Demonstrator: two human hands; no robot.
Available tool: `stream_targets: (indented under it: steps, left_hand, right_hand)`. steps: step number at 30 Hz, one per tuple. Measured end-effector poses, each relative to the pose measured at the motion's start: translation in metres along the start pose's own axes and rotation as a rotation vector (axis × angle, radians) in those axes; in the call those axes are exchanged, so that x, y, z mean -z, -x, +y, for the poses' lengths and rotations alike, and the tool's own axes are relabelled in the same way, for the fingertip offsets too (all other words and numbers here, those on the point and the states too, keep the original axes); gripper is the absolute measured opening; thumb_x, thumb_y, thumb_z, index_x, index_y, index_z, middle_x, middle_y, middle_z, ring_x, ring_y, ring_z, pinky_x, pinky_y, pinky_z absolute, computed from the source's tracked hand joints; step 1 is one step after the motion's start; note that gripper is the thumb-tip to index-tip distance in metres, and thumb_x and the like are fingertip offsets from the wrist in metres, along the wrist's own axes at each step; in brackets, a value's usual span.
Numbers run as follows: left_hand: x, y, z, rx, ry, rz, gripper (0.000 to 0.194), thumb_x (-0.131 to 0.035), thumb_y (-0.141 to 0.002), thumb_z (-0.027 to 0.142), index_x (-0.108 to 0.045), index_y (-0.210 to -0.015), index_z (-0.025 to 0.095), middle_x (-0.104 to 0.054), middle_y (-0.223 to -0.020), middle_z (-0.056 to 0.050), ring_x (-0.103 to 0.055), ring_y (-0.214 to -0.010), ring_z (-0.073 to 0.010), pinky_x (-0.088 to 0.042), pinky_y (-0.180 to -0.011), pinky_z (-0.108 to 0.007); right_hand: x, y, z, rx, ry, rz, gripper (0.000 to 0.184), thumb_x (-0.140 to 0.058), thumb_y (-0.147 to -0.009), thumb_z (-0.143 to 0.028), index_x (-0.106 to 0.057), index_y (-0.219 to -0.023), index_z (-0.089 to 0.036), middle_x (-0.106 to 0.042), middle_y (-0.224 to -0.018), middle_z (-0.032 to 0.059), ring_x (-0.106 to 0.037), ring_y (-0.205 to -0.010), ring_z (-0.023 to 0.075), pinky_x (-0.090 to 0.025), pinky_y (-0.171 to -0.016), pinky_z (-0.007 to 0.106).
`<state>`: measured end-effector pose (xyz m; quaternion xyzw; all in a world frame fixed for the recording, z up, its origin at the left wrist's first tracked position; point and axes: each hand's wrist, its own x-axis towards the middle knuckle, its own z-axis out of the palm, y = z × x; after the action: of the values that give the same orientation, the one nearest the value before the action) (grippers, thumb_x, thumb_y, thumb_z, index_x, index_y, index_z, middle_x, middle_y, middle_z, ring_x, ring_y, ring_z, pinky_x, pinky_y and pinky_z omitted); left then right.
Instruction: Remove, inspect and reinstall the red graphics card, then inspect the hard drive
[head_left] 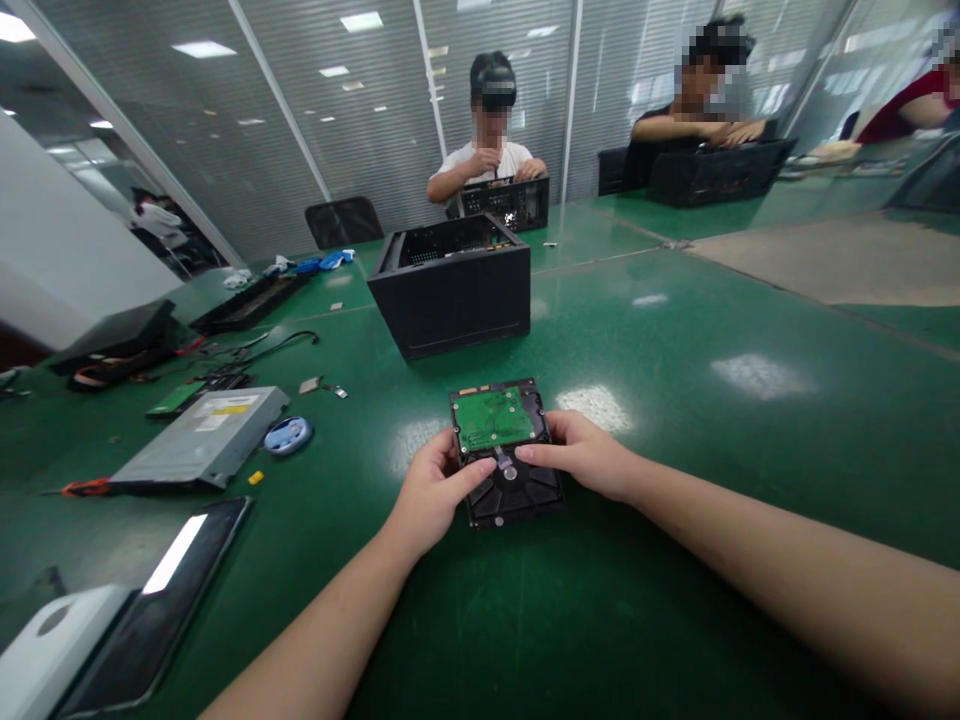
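Note:
Between my two hands is a hard drive, its underside facing up, with a green circuit board on the far half and black metal on the near half. My left hand grips its left edge, the thumb lying over the black part. On the opposite edge my right hand holds it, thumb pressed near the middle and fingers curled underneath, partly hidden. Just beyond the drive stands a black computer case with an open top.
To the left lie an optical drive, an orange-handled screwdriver, a blue round object, a tablet-like dark panel and cables. Across the green table, people work on other cases.

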<state>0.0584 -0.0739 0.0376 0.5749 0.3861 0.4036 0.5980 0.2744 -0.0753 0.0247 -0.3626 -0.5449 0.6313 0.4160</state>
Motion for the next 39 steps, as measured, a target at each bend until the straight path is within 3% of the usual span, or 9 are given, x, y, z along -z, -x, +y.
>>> stream_targets:
  steps: [6,16,27,34,39]
  left_hand:
    - [-0.002,0.001,-0.002,0.006,-0.032,0.002,0.042,-0.079,-0.074,0.031,-0.064,-0.109,0.015,-0.073,-0.103,-0.007,-0.068,-0.091,-0.0219,-0.053,-0.083,-0.033]
    - [-0.003,0.001,-0.001,0.005,-0.129,0.074,0.039,-0.079,-0.073,0.036,-0.067,-0.104,0.015,-0.075,-0.098,-0.007,-0.069,-0.089,-0.024,-0.055,-0.08,-0.034]
    - [-0.005,0.001,0.001,-0.003,-0.145,0.075,0.038,-0.078,-0.073,0.034,-0.068,-0.105,0.015,-0.075,-0.102,-0.008,-0.07,-0.093,-0.0262,-0.054,-0.084,-0.037]
    - [0.001,-0.001,-0.009,0.03,-0.025,0.056,0.034,-0.074,-0.079,0.037,-0.069,-0.104,0.015,-0.074,-0.096,-0.006,-0.068,-0.087,-0.0227,-0.052,-0.081,-0.033]
    - [0.005,-0.001,-0.014,0.055,0.046,0.059,0.038,-0.067,-0.082,0.048,-0.071,-0.101,0.016,-0.072,-0.079,-0.005,-0.067,-0.071,-0.022,-0.051,-0.069,-0.032]
  right_hand:
    - [-0.003,0.001,-0.001,-0.01,0.046,0.063,0.033,-0.077,-0.075,-0.04,-0.07,-0.094,-0.014,-0.074,-0.092,0.0057,-0.068,-0.081,0.0199,-0.051,-0.077,0.034]
    - [-0.002,0.002,0.001,0.041,0.105,0.012,0.033,-0.074,-0.078,-0.038,-0.068,-0.1,-0.014,-0.073,-0.095,0.0059,-0.067,-0.088,0.0223,-0.051,-0.081,0.035]
    - [0.0,0.002,0.001,0.053,0.101,-0.015,0.034,-0.074,-0.078,-0.037,-0.068,-0.104,-0.016,-0.072,-0.098,0.0049,-0.066,-0.092,0.0229,-0.05,-0.085,0.036]
    - [0.002,0.002,0.008,0.002,-0.092,0.014,0.05,-0.056,-0.086,-0.063,-0.072,-0.092,-0.015,-0.072,-0.082,0.007,-0.066,-0.082,0.0231,-0.05,-0.076,0.036]
    - [0.0,0.001,0.01,-0.017,-0.121,0.036,0.059,-0.054,-0.084,-0.07,-0.073,-0.095,-0.014,-0.072,-0.079,0.0071,-0.067,-0.081,0.0242,-0.05,-0.073,0.035]
